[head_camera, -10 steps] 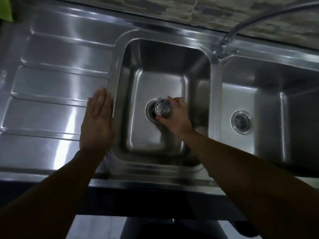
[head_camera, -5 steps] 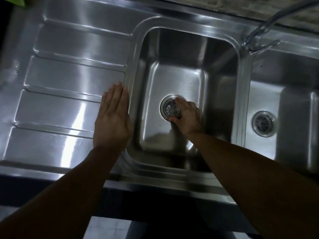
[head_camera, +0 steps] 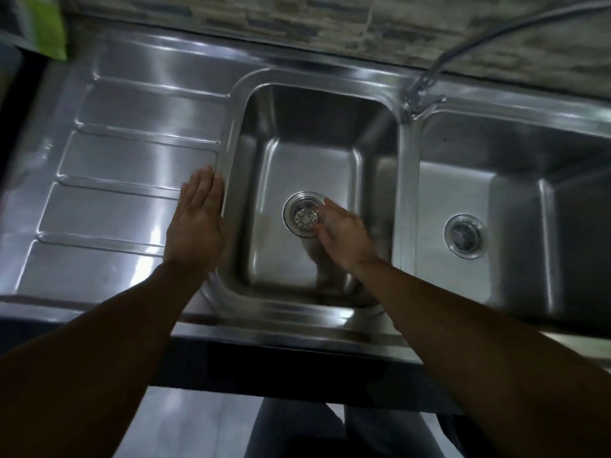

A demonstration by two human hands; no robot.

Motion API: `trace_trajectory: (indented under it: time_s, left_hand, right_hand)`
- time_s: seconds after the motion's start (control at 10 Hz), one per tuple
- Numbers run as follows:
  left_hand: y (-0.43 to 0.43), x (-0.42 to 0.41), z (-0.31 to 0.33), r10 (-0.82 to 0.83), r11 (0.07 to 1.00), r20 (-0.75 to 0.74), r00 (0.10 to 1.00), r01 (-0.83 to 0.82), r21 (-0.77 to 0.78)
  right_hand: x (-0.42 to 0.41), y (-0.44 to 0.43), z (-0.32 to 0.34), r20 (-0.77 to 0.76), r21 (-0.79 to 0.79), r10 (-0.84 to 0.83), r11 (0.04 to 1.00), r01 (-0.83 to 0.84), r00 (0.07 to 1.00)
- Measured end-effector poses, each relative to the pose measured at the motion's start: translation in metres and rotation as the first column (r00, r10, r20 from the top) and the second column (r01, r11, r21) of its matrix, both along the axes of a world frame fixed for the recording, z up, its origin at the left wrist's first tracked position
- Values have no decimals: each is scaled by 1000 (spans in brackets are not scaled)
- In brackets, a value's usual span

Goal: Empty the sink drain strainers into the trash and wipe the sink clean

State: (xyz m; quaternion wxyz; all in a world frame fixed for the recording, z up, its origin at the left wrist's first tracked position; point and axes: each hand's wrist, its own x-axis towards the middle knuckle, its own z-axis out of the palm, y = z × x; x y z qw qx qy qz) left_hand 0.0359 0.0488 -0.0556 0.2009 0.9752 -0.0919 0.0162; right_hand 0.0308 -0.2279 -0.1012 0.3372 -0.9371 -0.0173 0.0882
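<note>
The right hand [head_camera: 344,234] reaches into the shiny steel sink bowl [head_camera: 310,153], fingers pinching the round holey metal strainer [head_camera: 305,218] at the drain. The left hand [head_camera: 197,218] lies flat and open on the ridged steel draining board [head_camera: 125,166]. Next, I think: lift it and carry it level to the trash.
</note>
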Motion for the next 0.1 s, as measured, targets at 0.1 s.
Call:
trace_trajectory:
  time_s: [0.1]
  left_hand:
    - [-3, 5, 16, 14, 997, -186, 982, 1, 80]
  right_hand:
    - [-4, -9, 36, -22, 44, 15, 999, -14, 1000]
